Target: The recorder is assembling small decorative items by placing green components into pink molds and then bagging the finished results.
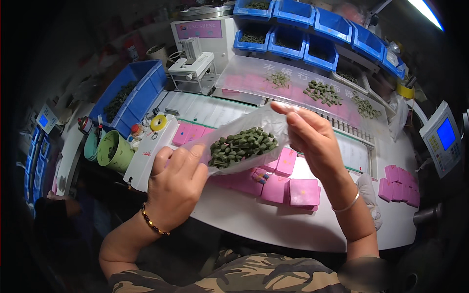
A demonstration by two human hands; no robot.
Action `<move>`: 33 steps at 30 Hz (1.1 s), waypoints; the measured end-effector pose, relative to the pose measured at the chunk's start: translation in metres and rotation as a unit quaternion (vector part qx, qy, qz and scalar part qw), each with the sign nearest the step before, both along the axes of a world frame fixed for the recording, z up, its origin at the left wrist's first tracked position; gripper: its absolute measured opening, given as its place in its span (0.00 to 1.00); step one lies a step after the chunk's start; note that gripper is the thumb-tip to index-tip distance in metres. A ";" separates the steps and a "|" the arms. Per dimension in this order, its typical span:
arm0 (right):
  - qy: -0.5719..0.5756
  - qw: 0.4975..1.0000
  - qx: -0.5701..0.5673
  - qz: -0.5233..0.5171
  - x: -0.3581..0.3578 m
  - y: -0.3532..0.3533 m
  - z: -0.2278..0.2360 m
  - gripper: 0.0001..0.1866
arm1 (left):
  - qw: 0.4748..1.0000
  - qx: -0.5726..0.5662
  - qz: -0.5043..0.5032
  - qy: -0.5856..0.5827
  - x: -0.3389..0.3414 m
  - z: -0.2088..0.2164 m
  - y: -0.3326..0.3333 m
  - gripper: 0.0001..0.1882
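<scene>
A clear plastic bag (232, 132) hangs tilted between my hands, with many small dark green pieces (243, 146) gathered in its lower part. My left hand (178, 173) has its fingers closed around the bag's left end. At the upper right end, my right hand (315, 141) meets the bag's edge with thumb and fingers, which appear to pinch the film. Just below the bag lie pink rubber-like blocks (304, 192), some stacked, with a small multicoloured item (260, 176) on one. The bag hides part of the white table (317, 229).
Beyond the bag, a translucent sheet (254, 80) carries loose green piles (322, 93). Blue bins (332, 24) line the back. A large blue crate (146, 83) and green bucket (112, 149) stand left. More pink blocks (399, 183) and a device with a blue screen (444, 136) are right.
</scene>
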State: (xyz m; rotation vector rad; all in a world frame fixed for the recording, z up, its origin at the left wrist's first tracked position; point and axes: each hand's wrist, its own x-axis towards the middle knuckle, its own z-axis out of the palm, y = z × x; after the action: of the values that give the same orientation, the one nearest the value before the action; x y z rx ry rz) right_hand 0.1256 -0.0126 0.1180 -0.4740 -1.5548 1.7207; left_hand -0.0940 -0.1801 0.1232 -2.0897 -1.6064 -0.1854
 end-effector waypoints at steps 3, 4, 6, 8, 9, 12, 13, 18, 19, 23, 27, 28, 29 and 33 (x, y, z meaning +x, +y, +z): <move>-0.019 0.999 0.032 -0.034 0.026 -0.013 0.005 0.18 | 0.997 0.066 -0.030 0.006 0.017 -0.003 0.006 0.03; -0.021 0.999 0.022 -0.041 0.034 -0.015 0.005 0.19 | 0.997 0.066 -0.034 0.008 0.022 -0.004 0.009 0.03; -0.017 0.998 0.023 -0.060 0.050 -0.020 0.007 0.20 | 0.997 0.071 -0.040 0.009 0.034 -0.006 0.017 0.04; -0.005 0.995 0.029 -0.097 0.068 -0.024 0.008 0.21 | 0.995 0.087 -0.057 0.004 0.046 -0.008 0.028 0.04; 0.004 0.993 0.038 -0.110 0.078 -0.026 0.008 0.22 | 0.993 0.101 -0.068 0.000 0.052 -0.009 0.033 0.04; 0.034 0.988 0.055 -0.137 0.107 -0.031 0.008 0.22 | 0.989 0.092 -0.111 -0.020 0.072 -0.011 0.048 0.07; 0.034 0.984 0.062 -0.163 0.117 -0.032 0.008 0.22 | 0.986 0.105 -0.127 -0.026 0.080 -0.012 0.055 0.06; 0.043 0.958 0.079 -0.272 0.172 -0.052 0.006 0.22 | 0.973 0.096 -0.205 -0.045 0.126 -0.010 0.081 0.03; 0.048 0.956 0.063 -0.282 0.184 -0.060 0.006 0.22 | 0.965 0.099 -0.236 -0.049 0.136 -0.009 0.085 0.03; 0.068 0.933 0.036 -0.352 0.229 -0.104 0.013 0.24 | 0.942 0.087 -0.325 -0.007 0.182 -0.004 0.104 0.05; 0.052 0.882 0.007 -0.469 0.257 -0.169 0.026 0.26 | 0.893 0.069 -0.444 -0.036 0.235 0.002 0.107 0.03; 0.060 0.879 0.011 -0.472 0.262 -0.186 0.028 0.26 | 0.879 0.022 -0.476 -0.027 0.247 0.002 0.106 0.05; 0.046 0.865 0.001 -0.501 0.265 -0.205 0.029 0.26 | 0.861 -0.030 -0.507 -0.020 0.259 0.002 0.104 0.09; 0.022 0.784 -0.045 -0.618 0.282 -0.272 0.009 0.25 | 0.736 -0.072 -0.673 0.023 0.312 -0.019 0.091 0.11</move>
State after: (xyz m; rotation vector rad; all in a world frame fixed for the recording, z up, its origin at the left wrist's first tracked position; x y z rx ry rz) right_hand 0.4081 -0.2846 0.1268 -1.1583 -0.7154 0.7220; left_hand 0.2177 -0.0892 0.1045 -2.9049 0.2468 -0.4624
